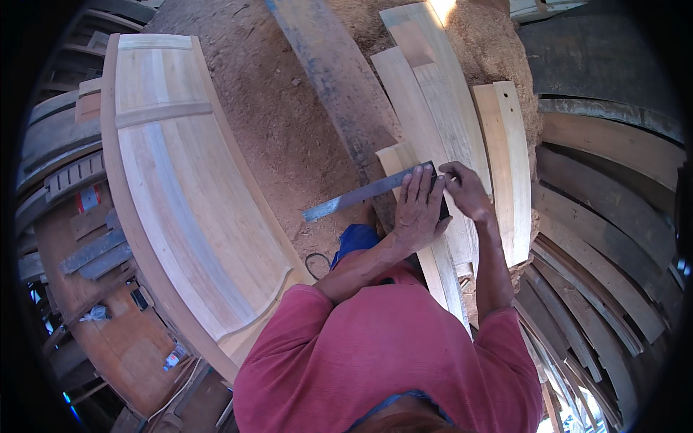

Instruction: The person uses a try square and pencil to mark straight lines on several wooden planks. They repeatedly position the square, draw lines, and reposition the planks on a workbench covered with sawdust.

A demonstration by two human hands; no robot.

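Note:
My left hand [419, 211] lies flat, fingers spread, pressing a metal try square [361, 193] onto a pale wooden plank [415, 119]. The square's steel blade sticks out to the left over the sawdust floor. My right hand [465, 189] is closed beside the left one at the square's dark stock, fingers pinched as if around a small marking tool that I cannot make out. The plank lies on other pale boards that run away from me.
A large pale wooden door panel [180, 180] lies at the left. A dark weathered board [328, 72] runs across the sawdust floor. A shorter pale board [505, 159] lies right of the plank. Curved dark planks [606, 238] stack at the right. Scrap wood and clutter [94, 252] sit at far left.

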